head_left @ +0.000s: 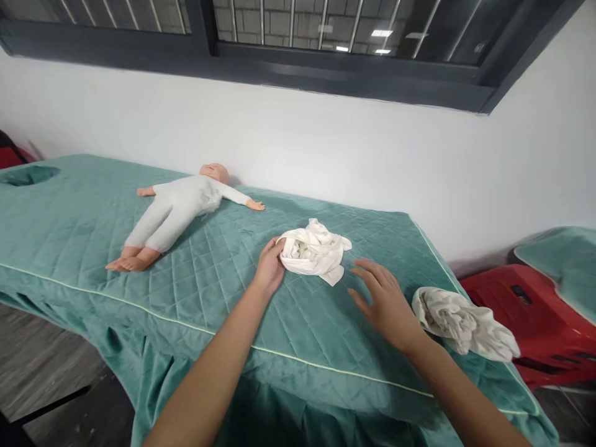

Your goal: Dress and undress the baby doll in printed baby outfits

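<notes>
Left hand [269,268] fingers curled on white cloth [315,251]; right hand [385,302] splayed beside.

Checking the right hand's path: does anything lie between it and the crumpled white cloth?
Nothing visible does: only bare green cover lies between the right hand and the white cloth.

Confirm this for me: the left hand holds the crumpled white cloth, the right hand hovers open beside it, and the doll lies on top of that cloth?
No. The head view shows the doll lying apart from the crumpled white cloth, directly on the green quilted cover. The left hand does hold the cloth, and the right hand hovers open beside it.
</notes>
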Demonstrator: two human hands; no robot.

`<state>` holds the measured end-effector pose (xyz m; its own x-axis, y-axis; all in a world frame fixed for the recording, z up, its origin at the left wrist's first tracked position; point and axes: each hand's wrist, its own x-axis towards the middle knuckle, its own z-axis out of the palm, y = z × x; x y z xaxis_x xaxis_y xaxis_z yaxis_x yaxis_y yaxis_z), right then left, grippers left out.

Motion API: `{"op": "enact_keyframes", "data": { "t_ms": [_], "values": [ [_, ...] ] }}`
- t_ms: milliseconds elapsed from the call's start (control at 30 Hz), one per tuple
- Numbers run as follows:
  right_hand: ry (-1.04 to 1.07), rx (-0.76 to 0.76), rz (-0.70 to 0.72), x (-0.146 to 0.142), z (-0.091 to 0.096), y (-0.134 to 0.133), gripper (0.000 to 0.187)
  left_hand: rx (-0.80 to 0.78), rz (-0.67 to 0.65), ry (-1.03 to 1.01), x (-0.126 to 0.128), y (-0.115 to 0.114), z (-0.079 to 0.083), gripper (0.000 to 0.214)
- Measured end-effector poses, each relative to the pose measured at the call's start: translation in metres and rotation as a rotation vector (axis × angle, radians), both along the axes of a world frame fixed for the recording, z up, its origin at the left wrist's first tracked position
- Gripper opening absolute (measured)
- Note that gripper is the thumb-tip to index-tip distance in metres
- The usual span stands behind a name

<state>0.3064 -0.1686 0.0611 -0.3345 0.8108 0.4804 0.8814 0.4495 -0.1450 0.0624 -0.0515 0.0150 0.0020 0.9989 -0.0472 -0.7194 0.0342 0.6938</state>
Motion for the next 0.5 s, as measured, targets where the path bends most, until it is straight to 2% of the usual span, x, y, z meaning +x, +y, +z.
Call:
{"op": "enact_keyframes", "data": {
  "t_ms": [133,267,367,433,500],
  "values": [
    [0.100,-0.005,0.063,-0.053,0.012,0.050,0.046,0.046,-0.012,0.108,0.003,-0.005,0.002,0.025],
    [-0.062,-0.056,0.131,-0.091,0.034,0.091,0.046,0.144,-0.049,0.308,0.002,-0.014,0.013,0.022],
    [-0.210,-0.057,0.103,-0.100,0.061,0.100,0.041,0.275,-0.028,0.484,-0.005,-0.023,0.040,0.017],
    [-0.243,0.016,0.073,-0.099,0.084,0.097,0.036,0.410,0.009,0.643,-0.011,-0.029,0.069,0.014],
    [-0.227,0.136,0.066,-0.094,0.110,0.090,0.034,0.553,0.141,0.872,-0.017,-0.035,0.100,0.008]
  ]
}}
